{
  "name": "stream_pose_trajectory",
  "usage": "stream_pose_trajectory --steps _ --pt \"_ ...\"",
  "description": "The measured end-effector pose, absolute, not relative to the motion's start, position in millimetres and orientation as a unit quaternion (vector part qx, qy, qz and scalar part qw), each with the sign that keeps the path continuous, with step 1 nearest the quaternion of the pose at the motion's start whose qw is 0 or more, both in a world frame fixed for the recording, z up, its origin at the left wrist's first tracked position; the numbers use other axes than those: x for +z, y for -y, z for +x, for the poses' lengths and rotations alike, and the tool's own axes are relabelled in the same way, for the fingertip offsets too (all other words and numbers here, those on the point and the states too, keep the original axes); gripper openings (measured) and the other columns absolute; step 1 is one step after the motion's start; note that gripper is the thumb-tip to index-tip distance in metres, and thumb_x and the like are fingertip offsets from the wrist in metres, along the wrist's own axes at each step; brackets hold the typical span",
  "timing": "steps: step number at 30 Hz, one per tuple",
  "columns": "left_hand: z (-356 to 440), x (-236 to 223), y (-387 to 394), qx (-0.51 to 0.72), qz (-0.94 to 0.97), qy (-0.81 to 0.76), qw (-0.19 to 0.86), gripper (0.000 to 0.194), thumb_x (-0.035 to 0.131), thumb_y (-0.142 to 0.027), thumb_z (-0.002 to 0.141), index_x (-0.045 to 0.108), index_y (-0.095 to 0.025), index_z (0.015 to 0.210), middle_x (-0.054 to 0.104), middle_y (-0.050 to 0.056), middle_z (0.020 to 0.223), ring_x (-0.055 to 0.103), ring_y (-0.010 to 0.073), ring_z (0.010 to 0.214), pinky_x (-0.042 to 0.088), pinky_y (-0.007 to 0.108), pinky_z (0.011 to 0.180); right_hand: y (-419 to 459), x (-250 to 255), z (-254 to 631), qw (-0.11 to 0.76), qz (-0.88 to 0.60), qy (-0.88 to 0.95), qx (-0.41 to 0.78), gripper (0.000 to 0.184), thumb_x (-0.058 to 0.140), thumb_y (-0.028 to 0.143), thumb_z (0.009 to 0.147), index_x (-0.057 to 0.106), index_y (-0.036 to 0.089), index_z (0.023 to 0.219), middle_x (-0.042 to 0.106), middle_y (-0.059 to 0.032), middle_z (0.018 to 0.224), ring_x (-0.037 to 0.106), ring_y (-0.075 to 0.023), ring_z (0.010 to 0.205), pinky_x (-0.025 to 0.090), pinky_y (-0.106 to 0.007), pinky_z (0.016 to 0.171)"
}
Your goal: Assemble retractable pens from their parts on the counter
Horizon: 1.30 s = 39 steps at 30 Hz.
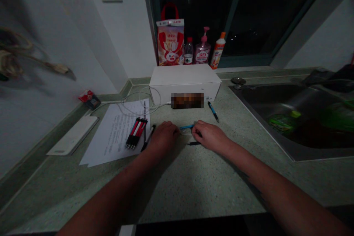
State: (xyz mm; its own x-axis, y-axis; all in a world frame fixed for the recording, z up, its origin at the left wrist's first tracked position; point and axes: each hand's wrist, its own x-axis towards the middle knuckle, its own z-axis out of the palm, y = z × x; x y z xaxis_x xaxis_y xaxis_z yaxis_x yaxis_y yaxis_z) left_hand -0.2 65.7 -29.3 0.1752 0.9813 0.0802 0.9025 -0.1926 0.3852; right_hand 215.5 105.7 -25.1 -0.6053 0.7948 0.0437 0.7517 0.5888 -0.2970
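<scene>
My left hand (166, 136) rests low over the counter with its fingers curled, and the fingertips are partly hidden. Facing it, my right hand (208, 135) is closed in a pinch. A thin pale stick (186, 134) spans the gap between the hands; where its ends sit is hidden. Just above it, a blue pen barrel (186, 127) reaches to the right fingertips; I cannot tell whether it is gripped. A black pen part (193, 143) lies below the right fingers. Left of my left hand is a black-and-white pen (148, 137). Several red, white and black pens (136, 132) lie side by side on printed sheets (110, 136).
A blue-and-black pen (213, 112) lies near a white box (185, 76). A pixelated dark object (187, 101) with a white cable (159, 106) is before the box. A power strip (73, 136) lies left, a sink (276, 129) right. Bottles (202, 52) and a bag (170, 44) stand behind.
</scene>
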Motion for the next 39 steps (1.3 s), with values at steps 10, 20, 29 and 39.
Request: stream_pose_trajectory --steps 10,20,29,39 --pt "-2 -28 -65 0.15 0.767 -0.612 0.122 0.023 0.054 -0.018 0.094 0.076 -0.022 0.088 0.07 0.012 0.096 0.062 0.0286 0.096 0.047 0.041 0.085 -107 -30 218 0.119 -0.425 0.888 0.13 0.011 0.06 0.014 0.09 0.068 0.019 0.087 0.064 -0.0044 0.09 0.058 -0.0164 0.074 0.037 -0.028 0.066" --pt "8 -26 -62 0.146 0.774 -0.602 0.132 0.022 0.054 -0.018 0.095 0.075 -0.019 0.089 0.071 0.011 0.096 0.062 0.027 0.095 0.046 0.038 0.085 -106 -31 214 0.103 -0.413 0.895 0.131 0.01 0.06 0.016 0.093 0.068 0.019 0.089 0.065 -0.0049 0.092 0.061 -0.0171 0.079 0.039 -0.028 0.068" --pt "14 -35 -63 0.187 0.772 -0.6 0.097 0.021 0.055 -0.021 0.097 0.076 -0.019 0.102 0.07 0.009 0.101 0.061 0.025 0.101 0.046 0.035 0.089 -109 -31 213 0.155 -0.409 0.891 0.122 0.017 0.058 0.023 0.1 0.072 0.021 0.11 0.067 -0.0075 0.109 0.065 -0.0194 0.094 0.047 -0.03 0.078" --pt "11 -38 -67 0.187 0.779 -0.589 0.102 0.022 0.056 -0.022 0.098 0.079 -0.02 0.098 0.072 0.009 0.098 0.062 0.0258 0.098 0.047 0.037 0.089 -117 -35 215 0.123 -0.418 0.897 0.075 0.022 0.058 0.018 0.1 0.075 0.022 0.114 0.07 -0.0093 0.112 0.066 -0.0243 0.106 0.052 -0.035 0.086"
